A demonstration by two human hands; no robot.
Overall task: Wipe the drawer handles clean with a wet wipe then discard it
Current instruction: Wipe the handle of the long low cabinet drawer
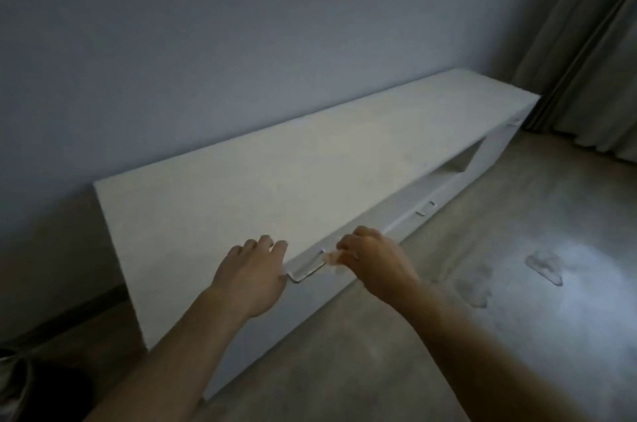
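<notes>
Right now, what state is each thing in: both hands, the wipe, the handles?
Left hand: open, resting flat on the cabinet top.
Right hand: pinching the wipe.
Wipe: bunched, against the near handle at its right end.
Near handle: touched by the wipe.
Middle handle: no hand on it.
Far handle: no hand on it.

One long white cabinet point(241, 187). Three handles on its front: a near handle point(307, 267), a middle handle point(426, 208), a far handle point(513, 121). Two hands, a left hand point(253, 271) and a right hand point(374, 261). One wipe point(332, 258), one curtain point(586, 42), one clear wrapper point(544, 268).
</notes>
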